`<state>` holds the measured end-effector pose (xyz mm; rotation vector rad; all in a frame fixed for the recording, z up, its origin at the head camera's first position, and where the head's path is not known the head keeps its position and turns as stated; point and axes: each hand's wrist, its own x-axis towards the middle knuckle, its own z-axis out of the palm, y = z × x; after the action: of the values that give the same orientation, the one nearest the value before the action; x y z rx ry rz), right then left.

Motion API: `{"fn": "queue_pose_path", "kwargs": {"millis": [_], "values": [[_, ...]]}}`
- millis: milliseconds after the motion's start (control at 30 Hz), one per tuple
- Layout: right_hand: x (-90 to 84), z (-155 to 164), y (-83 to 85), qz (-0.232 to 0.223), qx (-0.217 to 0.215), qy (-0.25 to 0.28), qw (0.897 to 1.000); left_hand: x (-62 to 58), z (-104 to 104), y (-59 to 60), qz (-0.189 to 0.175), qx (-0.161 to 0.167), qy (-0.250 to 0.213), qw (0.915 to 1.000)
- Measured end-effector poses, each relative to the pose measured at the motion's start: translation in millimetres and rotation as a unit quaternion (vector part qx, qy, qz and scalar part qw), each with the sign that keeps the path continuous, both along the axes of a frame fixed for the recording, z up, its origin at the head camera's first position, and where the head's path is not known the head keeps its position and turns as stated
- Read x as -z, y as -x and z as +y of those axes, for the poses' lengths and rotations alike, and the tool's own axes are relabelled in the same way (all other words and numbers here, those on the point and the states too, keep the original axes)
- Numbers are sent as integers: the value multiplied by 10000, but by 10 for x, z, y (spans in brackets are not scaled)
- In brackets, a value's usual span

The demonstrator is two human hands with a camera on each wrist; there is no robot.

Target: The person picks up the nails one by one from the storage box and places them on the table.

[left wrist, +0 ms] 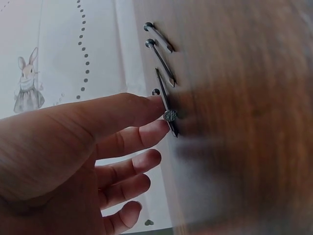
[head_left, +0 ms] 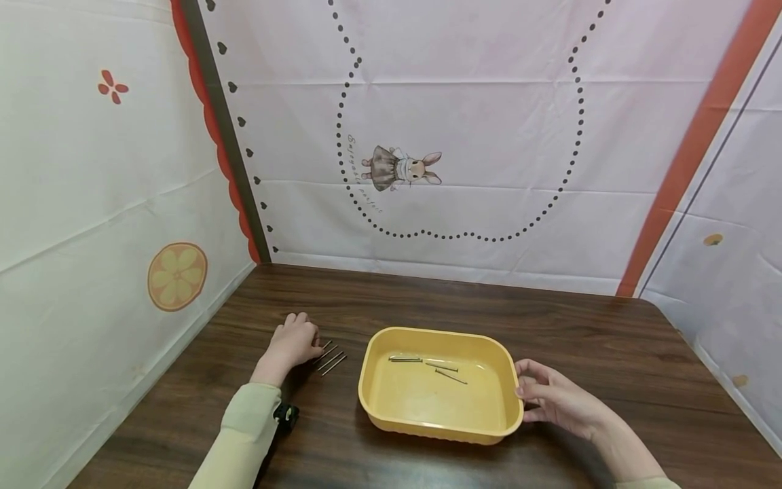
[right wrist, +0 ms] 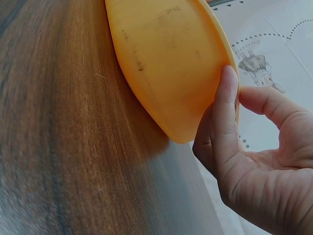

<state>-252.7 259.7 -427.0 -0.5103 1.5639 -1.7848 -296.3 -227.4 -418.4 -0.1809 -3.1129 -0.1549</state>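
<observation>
My left hand (head_left: 294, 341) is at the left of the table, thumb and index fingertip pinching the head end of a metal nail (left wrist: 162, 88). Close by, several similar nails (head_left: 334, 365) lie roughly parallel on the wood; the fingers partly cover one of them. The other left fingers are loosely bent, as the left wrist view shows. A yellow plastic tray (head_left: 440, 426) stands right of centre with several nails (head_left: 451, 376) lying loose on its floor. At its right side my right hand (head_left: 559, 399) grips the rim, thumb on one face and fingers on the other.
The dark wooden table (head_left: 586, 333) runs back to a white printed cloth (head_left: 476, 122) hanging behind it. Similar cloth (head_left: 91, 285) borders the left side and the right. A black band (head_left: 286, 414) sits at the left wrist over a pale sleeve.
</observation>
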Motion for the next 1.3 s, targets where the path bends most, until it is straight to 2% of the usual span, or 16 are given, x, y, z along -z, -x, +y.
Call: {"fn": "queue_pose_path", "kwargs": {"millis": [233,500,1300], "values": [[7,1,4,13,-8,-3,10000,6,1,-5,78,-14,19,10000],[16,1,18,-2,-34,-10,10000,18,-25,-21,-44,-101,-56,9999],[8,-5,13,-74,-32,-35,10000,-6,-26,-30,-44,-49,-154,9999]]}}
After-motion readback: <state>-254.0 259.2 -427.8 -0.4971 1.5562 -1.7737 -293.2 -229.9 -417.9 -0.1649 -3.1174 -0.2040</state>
